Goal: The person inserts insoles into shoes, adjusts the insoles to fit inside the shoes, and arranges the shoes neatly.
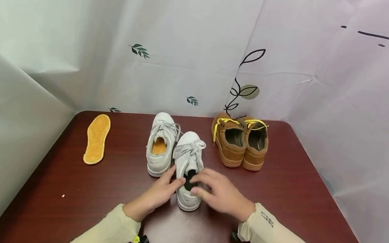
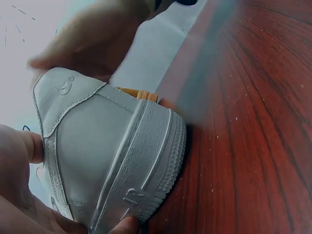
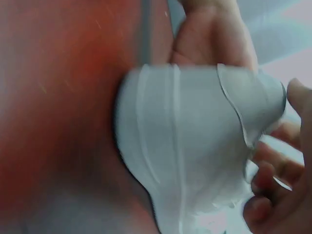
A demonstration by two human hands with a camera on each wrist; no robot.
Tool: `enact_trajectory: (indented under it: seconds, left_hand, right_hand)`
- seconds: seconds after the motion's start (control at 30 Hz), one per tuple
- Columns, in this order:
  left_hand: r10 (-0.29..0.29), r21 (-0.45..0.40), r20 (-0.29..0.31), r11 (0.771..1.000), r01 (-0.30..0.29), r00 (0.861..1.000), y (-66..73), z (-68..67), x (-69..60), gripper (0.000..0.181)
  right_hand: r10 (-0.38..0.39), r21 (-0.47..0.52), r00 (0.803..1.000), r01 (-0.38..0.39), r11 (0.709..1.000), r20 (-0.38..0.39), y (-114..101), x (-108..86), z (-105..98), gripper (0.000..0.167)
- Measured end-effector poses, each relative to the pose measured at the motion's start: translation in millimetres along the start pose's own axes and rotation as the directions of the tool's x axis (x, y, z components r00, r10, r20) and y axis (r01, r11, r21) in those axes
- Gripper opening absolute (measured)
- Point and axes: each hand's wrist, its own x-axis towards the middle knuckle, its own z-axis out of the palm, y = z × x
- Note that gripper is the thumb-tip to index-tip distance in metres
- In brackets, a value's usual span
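The nearer white sneaker (image 1: pixel 188 163) stands on the table with its heel towards me and its inside dark. My left hand (image 1: pixel 159 191) grips its left side; in the left wrist view the thumb (image 2: pixel 33 145) lies at the collar and a fingertip (image 2: pixel 127 225) is low by the sole. Over the shoe's opening is my right hand (image 1: pixel 221 194), its fingers bent and thumb apart, with nothing visible between them. The right wrist view shows those fingers (image 3: pixel 265 178) beside the collar, somewhat blurred. A second white sneaker (image 1: pixel 158 164) with a yellow insole (image 1: pixel 159 147) inside stands behind to the left.
A loose yellow insole (image 1: pixel 97 139) lies at the table's left. Two brown shoes (image 1: pixel 233 155) with yellow laces stand side by side at the back right. White patterned sheeting (image 1: pixel 185 59) hangs behind the dark red table (image 1: pixel 295 190) and along both sides.
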Motion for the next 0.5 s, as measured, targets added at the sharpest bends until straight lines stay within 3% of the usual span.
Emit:
enact_trajectory:
  seconds: [0.1, 0.17, 0.27, 0.37, 0.5]
  left_hand:
    - [-0.002, -0.006, 0.011, 1.0, 0.002, 1.0, 1.2, 3.4, 0.7, 0.074]
    - [0.004, -0.014, 0.013, 1.0, -0.003, 1.0, 1.3, 5.4, 1.2, 0.074]
    - [0.03, -0.035, 0.032, 0.999, -0.029, 0.999, 0.8, 8.3, 2.7, 0.073]
    - [0.049, -0.042, 0.044, 0.998, -0.047, 0.998, 0.6, 10.1, 4.1, 0.073]
    - [0.046, -0.026, 0.048, 0.999, -0.045, 0.998, 1.1, 11.7, 4.5, 0.073]
  right_hand:
    - [0.052, -0.136, 0.994, -0.065, 0.988, -0.098, 7.0, 11.1, -4.9, 0.035]
    - [0.092, -0.234, 0.989, -0.117, 0.965, -0.114, 9.9, 19.4, -6.6, 0.045]
    - [0.192, -0.314, 0.979, -0.202, 0.928, -0.064, 10.1, 30.1, -6.8, 0.066]
    - [0.305, -0.341, 0.952, -0.282, 0.897, 0.015, 8.2, 39.7, -5.4, 0.081]
    - [0.378, -0.367, 0.923, -0.327, 0.871, 0.074, 6.7, 50.9, -1.1, 0.084]
